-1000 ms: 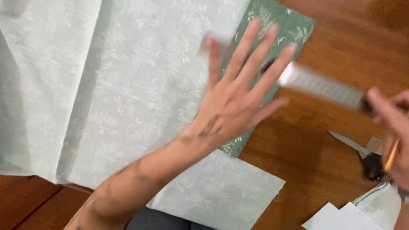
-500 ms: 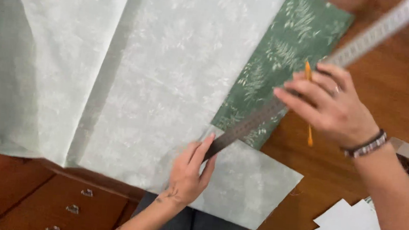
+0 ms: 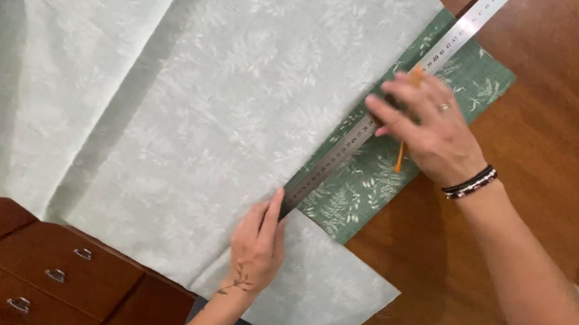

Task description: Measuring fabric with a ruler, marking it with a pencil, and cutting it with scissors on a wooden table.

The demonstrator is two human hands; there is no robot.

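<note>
Long steel ruler (image 3: 373, 124): laid diagonally from centre to upper right along the folded edge of pale green leaf-print fabric (image 3: 225, 110), apparently as a straightedge. Lower end is steadied by the left hand (image 3: 256, 245), fingers flat. Right hand (image 3: 431, 128) is pressed on it, pinching an orange pencil (image 3: 399, 156). Brown wooden bench (image 3: 549, 133) beneath.

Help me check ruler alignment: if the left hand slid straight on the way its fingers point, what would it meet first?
The left hand points up-right; its fingertips already touch the ruler end, so it would meet the ruler first.
</note>
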